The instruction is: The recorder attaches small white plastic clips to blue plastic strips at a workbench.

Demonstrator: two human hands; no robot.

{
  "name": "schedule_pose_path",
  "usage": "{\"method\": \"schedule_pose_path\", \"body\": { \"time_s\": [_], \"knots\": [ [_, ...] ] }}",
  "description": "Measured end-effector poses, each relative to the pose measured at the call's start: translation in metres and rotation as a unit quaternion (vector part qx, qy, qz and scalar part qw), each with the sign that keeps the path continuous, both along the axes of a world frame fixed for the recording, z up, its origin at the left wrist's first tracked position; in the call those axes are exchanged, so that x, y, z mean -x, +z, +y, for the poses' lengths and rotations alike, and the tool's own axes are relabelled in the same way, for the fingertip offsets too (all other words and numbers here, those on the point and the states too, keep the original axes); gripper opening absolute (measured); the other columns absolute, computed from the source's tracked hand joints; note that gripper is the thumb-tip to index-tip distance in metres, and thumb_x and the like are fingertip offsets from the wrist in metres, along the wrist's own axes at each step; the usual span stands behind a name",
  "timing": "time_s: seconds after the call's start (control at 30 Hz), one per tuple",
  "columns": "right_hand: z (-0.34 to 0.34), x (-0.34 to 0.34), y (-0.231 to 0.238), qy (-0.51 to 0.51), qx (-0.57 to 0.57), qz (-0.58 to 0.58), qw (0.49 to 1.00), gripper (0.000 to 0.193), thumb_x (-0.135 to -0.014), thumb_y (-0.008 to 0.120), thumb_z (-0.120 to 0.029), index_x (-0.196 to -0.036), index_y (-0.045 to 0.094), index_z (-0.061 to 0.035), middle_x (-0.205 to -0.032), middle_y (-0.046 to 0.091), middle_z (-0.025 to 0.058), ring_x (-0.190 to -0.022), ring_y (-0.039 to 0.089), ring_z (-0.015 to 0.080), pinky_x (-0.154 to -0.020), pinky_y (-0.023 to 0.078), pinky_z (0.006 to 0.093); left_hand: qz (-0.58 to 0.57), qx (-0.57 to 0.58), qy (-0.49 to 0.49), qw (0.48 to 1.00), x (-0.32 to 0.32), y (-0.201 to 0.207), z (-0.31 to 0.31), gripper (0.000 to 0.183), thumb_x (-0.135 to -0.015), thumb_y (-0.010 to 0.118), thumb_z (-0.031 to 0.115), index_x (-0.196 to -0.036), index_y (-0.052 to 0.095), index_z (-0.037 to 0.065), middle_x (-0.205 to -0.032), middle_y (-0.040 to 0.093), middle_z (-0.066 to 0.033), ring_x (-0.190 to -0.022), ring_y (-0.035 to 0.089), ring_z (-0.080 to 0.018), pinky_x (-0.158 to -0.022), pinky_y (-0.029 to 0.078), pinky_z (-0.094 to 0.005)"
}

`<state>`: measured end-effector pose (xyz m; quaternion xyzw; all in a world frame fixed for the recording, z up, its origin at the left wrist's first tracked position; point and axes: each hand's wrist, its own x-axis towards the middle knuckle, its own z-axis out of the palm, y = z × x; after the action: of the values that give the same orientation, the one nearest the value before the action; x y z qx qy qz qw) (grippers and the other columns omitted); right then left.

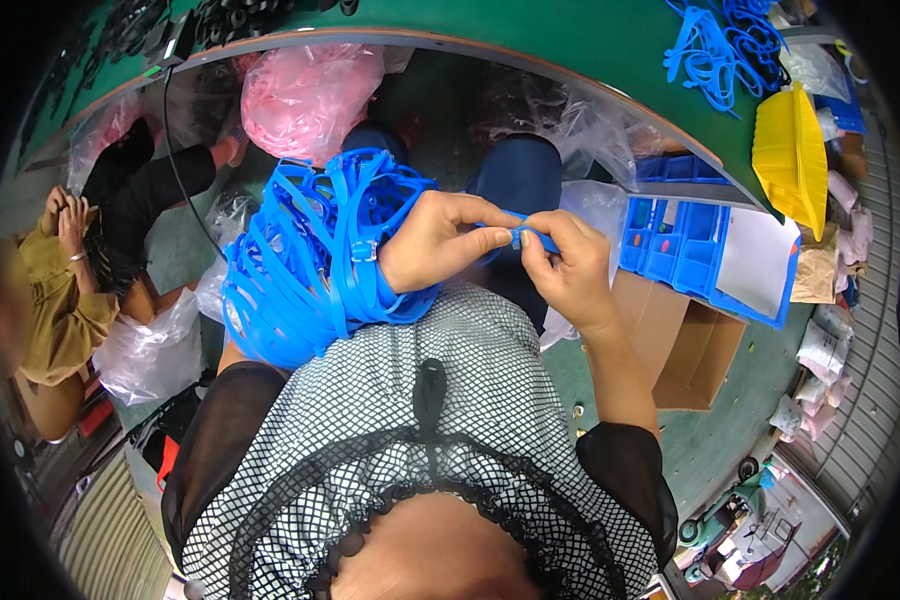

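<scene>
A thick bundle of blue buckled straps point(295, 265) is looped around my left forearm, hiding most of it. In front of my body, my left hand point(438, 240) pinches a blue strap point(538, 236) between thumb and fingers. My right hand point(570, 262) grips the same strap just to the right, thumb and forefinger pressed together on it. The two hands nearly meet at a small blue piece on the strap, too small to make out clearly.
Beyond my knees curves a green table point(550, 22), bearing loose blue straps point(710, 55), a yellow bin point(792, 160) and black items point(255, 18). To the right are a blue compartment tray point(682, 245) and a cardboard box point(705, 355). A co-worker point(70, 300) sits at left, near a pink bag point(310, 100).
</scene>
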<state>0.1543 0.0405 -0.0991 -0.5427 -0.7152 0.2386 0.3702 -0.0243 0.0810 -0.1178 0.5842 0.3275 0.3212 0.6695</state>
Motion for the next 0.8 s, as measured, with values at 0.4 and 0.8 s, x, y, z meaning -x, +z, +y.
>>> {"method": "schedule_pose_path", "body": {
  "time_s": [0.4, 0.8],
  "knots": [
    [-0.006, 0.001, 0.019, 0.039, -0.052, -0.045, 0.997, 0.011, -0.068, 0.064, -0.002, -0.078, 0.058, -0.0029, -0.065, 0.056, 0.0076, -0.052, 0.053, 0.0218, -0.051, 0.041, 0.0328, 0.098, -0.192, -0.053, 0.975, 0.005, 0.022, 0.004, 0.015, -0.076, 0.064, 0.013, -0.087, 0.063, 0.002, -0.075, 0.063, -0.0133, -0.067, 0.062, -0.0254, -0.056, 0.045, -0.0311],
    [0.002, -0.004, 0.031, 0.073, 0.201, 0.047, 0.976, 0.008, -0.08, 0.057, -0.007, -0.08, 0.057, 0.001, -0.065, 0.056, 0.0074, -0.056, 0.052, 0.0157, -0.05, 0.04, 0.0275, 0.125, -0.333, 0.02, 0.934, 0.005, 0.013, -0.002, 0.01, -0.076, 0.063, 0.008, -0.084, 0.062, 0.003, -0.071, 0.061, -0.0086, -0.061, 0.057, -0.0241, -0.061, 0.039, -0.0312]
  ]
}}
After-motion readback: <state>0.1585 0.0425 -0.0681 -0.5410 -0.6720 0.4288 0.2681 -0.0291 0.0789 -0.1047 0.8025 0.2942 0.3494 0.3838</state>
